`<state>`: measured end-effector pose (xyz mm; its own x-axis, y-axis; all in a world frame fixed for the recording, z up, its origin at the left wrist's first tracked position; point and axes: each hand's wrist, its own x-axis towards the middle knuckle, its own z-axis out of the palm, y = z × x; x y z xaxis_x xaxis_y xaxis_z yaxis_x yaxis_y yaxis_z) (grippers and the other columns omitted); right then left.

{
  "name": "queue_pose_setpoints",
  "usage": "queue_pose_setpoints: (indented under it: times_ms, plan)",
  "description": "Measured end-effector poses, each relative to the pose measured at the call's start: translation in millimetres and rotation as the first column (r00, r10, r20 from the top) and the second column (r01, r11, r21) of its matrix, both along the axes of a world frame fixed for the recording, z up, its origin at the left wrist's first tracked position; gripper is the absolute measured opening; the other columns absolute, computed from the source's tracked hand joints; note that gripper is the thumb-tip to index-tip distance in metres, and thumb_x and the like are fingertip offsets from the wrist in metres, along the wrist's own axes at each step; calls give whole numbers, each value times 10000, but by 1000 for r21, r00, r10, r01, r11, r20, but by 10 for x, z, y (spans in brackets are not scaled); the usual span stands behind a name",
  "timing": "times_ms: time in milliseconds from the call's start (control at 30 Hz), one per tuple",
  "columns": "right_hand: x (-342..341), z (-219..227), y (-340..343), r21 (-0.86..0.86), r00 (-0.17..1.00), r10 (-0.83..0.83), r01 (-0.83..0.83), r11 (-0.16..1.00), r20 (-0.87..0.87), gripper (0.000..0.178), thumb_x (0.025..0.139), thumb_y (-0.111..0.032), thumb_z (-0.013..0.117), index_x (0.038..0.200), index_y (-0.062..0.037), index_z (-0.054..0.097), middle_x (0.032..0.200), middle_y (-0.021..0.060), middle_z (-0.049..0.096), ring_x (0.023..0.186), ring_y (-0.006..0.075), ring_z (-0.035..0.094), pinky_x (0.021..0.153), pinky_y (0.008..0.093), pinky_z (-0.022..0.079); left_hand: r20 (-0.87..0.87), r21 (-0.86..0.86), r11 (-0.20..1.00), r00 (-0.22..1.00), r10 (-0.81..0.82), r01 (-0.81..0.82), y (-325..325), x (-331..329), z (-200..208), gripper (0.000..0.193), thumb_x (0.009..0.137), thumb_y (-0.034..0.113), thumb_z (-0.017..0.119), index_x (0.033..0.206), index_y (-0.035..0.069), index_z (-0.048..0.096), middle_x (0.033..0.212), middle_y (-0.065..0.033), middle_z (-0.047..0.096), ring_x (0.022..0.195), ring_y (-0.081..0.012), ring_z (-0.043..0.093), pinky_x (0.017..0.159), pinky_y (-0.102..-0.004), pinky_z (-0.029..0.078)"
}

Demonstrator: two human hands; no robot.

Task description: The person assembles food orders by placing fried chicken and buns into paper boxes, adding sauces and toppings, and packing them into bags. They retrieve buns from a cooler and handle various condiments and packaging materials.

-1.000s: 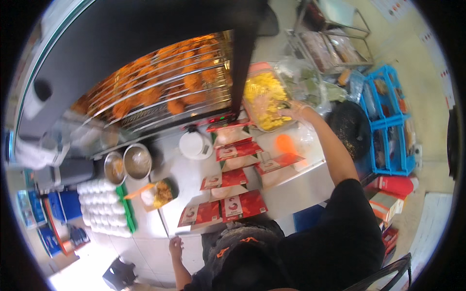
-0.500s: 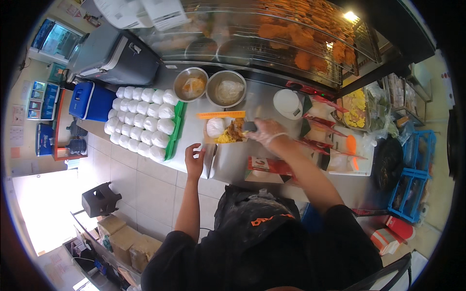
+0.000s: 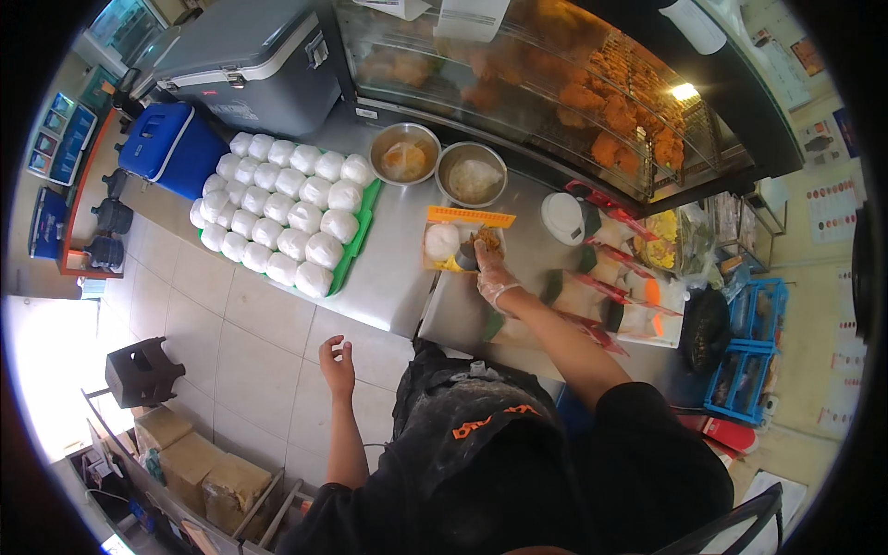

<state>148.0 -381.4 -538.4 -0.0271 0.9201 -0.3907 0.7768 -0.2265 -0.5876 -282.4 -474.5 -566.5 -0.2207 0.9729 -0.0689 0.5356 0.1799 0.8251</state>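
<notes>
On the steel counter, an open takeaway box (image 3: 470, 217) with an orange flap holds a white round rice portion (image 3: 441, 242). Yellow egg-like food (image 3: 450, 265) and brown fried pieces (image 3: 490, 239) lie beside the rice. My right hand (image 3: 493, 276), in a clear plastic glove, reaches over the box's right part. Its fingers are closed on a small dark object (image 3: 469, 255), too small to name, among the food. My left hand (image 3: 338, 366) is bare and holds nothing. It hangs in front of the counter's edge, fingers loosely bent and apart.
Many wrapped white rice portions (image 3: 268, 205) fill a green tray (image 3: 351, 254) on the left. Two steel bowls (image 3: 407, 134) stand behind the box. A heated glass cabinet (image 3: 555, 83) of fried food rises at the back. Red-trimmed packages (image 3: 569, 294) and a white round lid (image 3: 562, 218) lie right.
My right hand has moved in over the box and now has the dark object in it. My left hand has drawn back from the counter. The whole view has shifted and turned.
</notes>
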Motion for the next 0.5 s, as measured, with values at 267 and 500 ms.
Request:
queue_pose_setpoints:
  times_ms: [267, 500]
  plan:
    - [98, 130, -212, 175, 991, -118, 126, 976, -55, 764, 995, -77, 564, 1663, -129, 196, 1563, 281, 432, 1419, 417, 468, 1192, 416, 375, 214, 104, 990, 970, -116, 96, 840, 725, 629, 246, 1013, 120, 693, 1239, 30, 660, 1192, -78, 669, 970, -171, 634, 802, -307, 544]
    - [1453, 1118, -673, -161, 455, -470, 567, 808, -756, 697, 981, -96, 698, 1602, -122, 380, 1004, 69, 683, 787, 148, 655, 709, 323, 555, 522, 455, 809, 625, -581, 372, 1109, 2215, 2670, 300, 1045, 117, 608, 1322, 15, 663, 1257, -89, 601, 1068, -159, 574, 843, -285, 481]
